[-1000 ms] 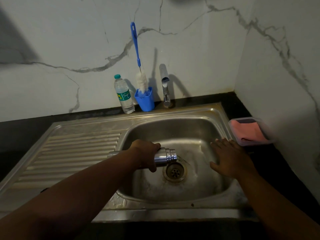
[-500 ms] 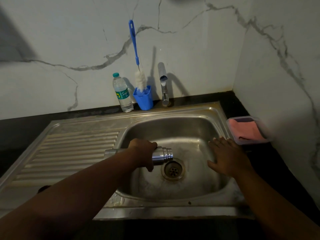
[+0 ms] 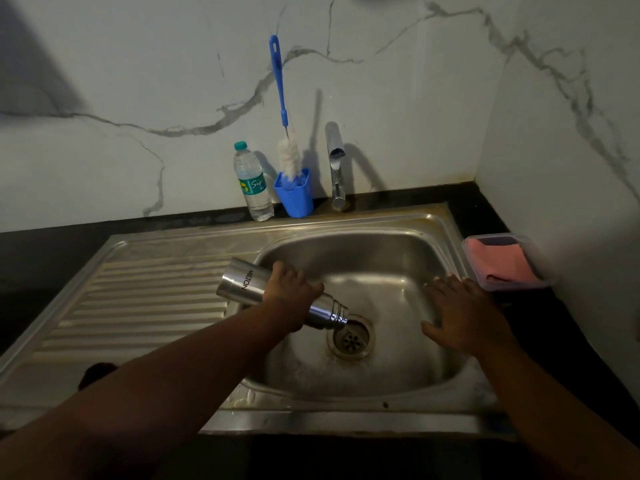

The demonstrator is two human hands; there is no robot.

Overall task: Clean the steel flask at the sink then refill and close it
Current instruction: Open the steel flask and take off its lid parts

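Head view: steel sink (image 3: 166, 268), marble wall (image 3: 138, 81)

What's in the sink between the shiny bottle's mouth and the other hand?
In the head view, only bare wet basin floor of the steel sink and its round drain lie between the steel flask and the right hand.

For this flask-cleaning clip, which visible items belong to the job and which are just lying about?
Job:
steel flask, gripped by left hand, mouth tilted toward the drain
sink
tap
bottle brush in blue cup
right hand, flat at the basin's right side

Probably lying about:
plastic water bottle
pink cloth in a tray
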